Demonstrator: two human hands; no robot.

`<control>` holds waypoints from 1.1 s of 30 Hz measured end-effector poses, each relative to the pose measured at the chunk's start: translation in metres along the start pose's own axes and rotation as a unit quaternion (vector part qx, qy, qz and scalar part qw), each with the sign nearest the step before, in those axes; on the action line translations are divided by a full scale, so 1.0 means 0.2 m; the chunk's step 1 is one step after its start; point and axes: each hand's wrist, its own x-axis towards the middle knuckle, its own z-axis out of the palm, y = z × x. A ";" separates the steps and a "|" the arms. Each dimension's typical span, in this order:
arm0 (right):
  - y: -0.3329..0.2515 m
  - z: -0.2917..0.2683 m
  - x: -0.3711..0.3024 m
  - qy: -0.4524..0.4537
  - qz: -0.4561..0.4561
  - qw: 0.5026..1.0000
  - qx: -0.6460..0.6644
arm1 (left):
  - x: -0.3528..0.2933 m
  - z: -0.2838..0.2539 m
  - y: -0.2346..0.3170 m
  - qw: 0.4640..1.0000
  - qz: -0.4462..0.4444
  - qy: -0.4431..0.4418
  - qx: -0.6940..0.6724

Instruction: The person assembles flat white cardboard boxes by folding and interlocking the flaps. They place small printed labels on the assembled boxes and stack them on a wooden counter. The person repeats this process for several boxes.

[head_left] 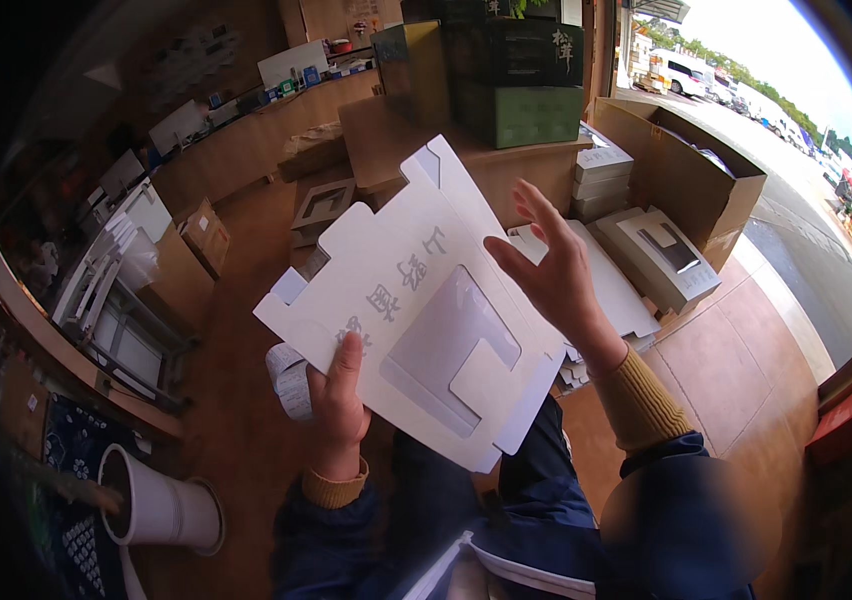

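The left hand (341, 410) is gripping one flat, smooth white cardboard blank (426, 292) by its lower left edge, thumb on top, over the lap. It's got notched flaps and one angular film-like window (426, 350). The right hand (556, 275) is loose, fingers spread by the blank's right edge; I can't tell if its thumb touches. I count one boxy green carton (536, 116) at the brown wooden counter's (376, 135) right front corner.

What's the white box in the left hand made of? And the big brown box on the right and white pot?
White box: probably thin card, smooth and matt, with cut flaps and folds.
Big brown box: likely cardboard, dull brown with flat, stiff-looking walls.
White pot: smooth, perhaps slightly glossy; maybe ceramic or plastic, I can't tell.
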 end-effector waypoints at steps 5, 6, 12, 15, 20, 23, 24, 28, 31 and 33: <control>0.23 -0.08 0.16 -0.110 0.245 0.951 0.154 | -0.08 -0.06 -0.05 0.990 -0.039 -0.101 0.087; 0.25 -0.09 0.15 -0.134 0.269 0.940 0.160 | -0.09 -0.06 -0.05 0.989 -0.037 -0.108 0.096; 0.28 -0.16 0.09 -0.232 0.391 0.873 0.175 | -0.11 -0.05 -0.06 0.975 -0.025 -0.148 0.167; 0.27 -0.16 0.08 -0.223 0.413 0.864 0.181 | -0.12 -0.04 -0.05 0.965 -0.012 -0.175 0.194; 0.21 -0.16 0.09 -0.228 0.413 0.875 0.111 | -0.16 0.01 -0.05 0.972 -0.002 -0.161 0.170; 0.17 -0.18 0.09 -0.220 0.380 0.897 0.055 | -0.18 0.02 -0.05 0.966 0.008 -0.099 0.241; 0.16 -0.19 0.09 -0.222 0.360 0.906 0.029 | -0.18 0.01 -0.05 0.966 -0.002 -0.097 0.238; 0.12 -0.24 0.07 -0.208 0.268 0.940 0.024 | -0.20 -0.03 -0.08 0.970 0.029 -0.092 0.225; 0.10 -0.26 0.06 -0.206 0.240 0.946 0.070 | -0.22 -0.04 -0.10 0.963 0.072 -0.101 0.240; 0.10 -0.27 0.06 -0.221 0.260 0.938 0.068 | -0.24 -0.05 -0.11 0.958 0.069 -0.133 0.243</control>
